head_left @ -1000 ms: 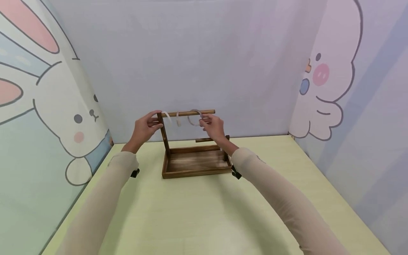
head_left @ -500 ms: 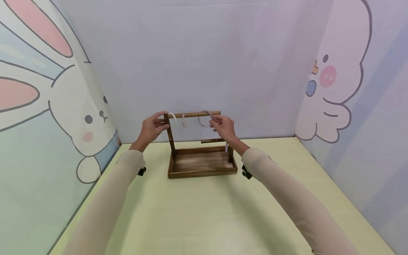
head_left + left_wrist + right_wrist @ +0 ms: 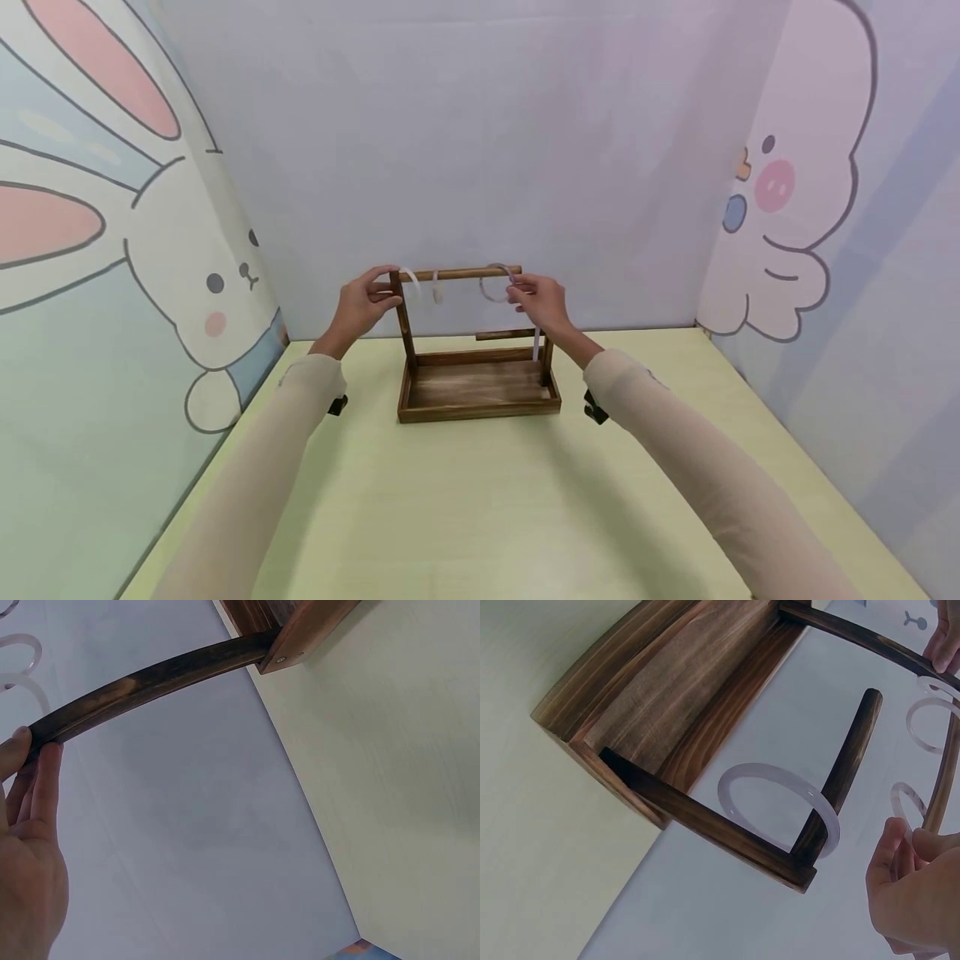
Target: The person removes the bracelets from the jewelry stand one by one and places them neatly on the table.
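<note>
My left hand grips the top of the tall left post of a dark wooden jewelry stand. Its thumb and fingers pinch the post in the left wrist view. With thumb and fingers, my right hand pinches a pale bangle, which encircles the upper bar close to its free right end. Two more bangles hang further left on that bar: a white bangle beside the post and a pale bangle. A translucent bangle hangs on the lower bar, partly behind my right hand in the head view.
The stand's shallow tray rests on a pale yellow-green table. A plain grey wall rises behind it. Side panels carry a cartoon rabbit and another cartoon animal.
The right hand has slid its bangle rightward along the upper bar, toward the free end. The left hand keeps its grip on the post. The head view has shifted slightly.
</note>
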`<action>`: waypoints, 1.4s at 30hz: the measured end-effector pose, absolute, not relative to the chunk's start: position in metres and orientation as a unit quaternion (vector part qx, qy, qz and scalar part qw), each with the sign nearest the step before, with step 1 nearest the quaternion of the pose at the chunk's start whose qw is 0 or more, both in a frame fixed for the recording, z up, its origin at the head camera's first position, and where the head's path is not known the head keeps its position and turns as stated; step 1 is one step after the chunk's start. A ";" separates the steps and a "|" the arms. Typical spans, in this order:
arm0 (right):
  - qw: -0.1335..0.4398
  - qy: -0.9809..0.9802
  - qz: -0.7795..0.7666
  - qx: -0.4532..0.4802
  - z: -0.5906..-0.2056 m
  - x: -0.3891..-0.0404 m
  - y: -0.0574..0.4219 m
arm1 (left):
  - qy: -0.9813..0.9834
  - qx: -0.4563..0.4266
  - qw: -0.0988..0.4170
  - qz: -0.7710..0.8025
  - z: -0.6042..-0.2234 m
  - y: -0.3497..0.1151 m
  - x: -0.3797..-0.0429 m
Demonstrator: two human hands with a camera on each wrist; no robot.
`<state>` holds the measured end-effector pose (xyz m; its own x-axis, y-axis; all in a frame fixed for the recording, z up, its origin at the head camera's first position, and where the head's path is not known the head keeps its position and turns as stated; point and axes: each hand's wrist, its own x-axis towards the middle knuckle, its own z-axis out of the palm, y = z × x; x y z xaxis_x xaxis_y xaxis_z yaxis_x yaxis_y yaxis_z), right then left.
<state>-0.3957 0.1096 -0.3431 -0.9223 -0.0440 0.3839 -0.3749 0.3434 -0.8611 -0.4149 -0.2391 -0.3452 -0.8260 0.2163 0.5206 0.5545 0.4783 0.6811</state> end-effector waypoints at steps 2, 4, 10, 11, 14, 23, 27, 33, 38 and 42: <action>0.148 -0.808 0.555 0.130 -0.344 -0.396 0.112 | -0.842 -0.229 0.186 -0.452 -0.346 -0.238 -0.415; 0.150 -0.812 0.549 0.130 -0.345 -0.396 0.115 | -0.844 -0.229 0.187 -0.449 -0.346 -0.238 -0.415; 0.156 -0.812 0.549 0.125 -0.346 -0.392 0.126 | -0.845 -0.226 0.183 -0.448 -0.348 -0.236 -0.414; 0.154 -0.808 0.555 0.123 -0.346 -0.392 0.128 | -0.846 -0.226 0.184 -0.448 -0.348 -0.236 -0.414; 0.152 -0.803 0.565 0.118 -0.346 -0.394 0.135 | -0.846 -0.224 0.185 -0.448 -0.348 -0.235 -0.413; 0.151 -0.808 0.559 0.111 -0.343 -0.391 0.149 | -0.842 -0.230 0.192 -0.448 -0.347 -0.234 -0.414; 0.150 -0.810 0.557 0.108 -0.341 -0.388 0.155 | -0.842 -0.231 0.193 -0.448 -0.347 -0.234 -0.413; 0.153 -0.814 0.550 0.104 -0.342 -0.388 0.164 | -0.843 -0.229 0.194 -0.446 -0.347 -0.236 -0.413; 0.155 -0.814 0.550 0.102 -0.344 -0.386 0.171 | -0.844 -0.223 0.189 -0.449 -0.345 -0.237 -0.413; 0.153 -0.814 0.550 0.101 -0.345 -0.383 0.176 | -0.845 -0.222 0.188 -0.448 -0.345 -0.238 -0.412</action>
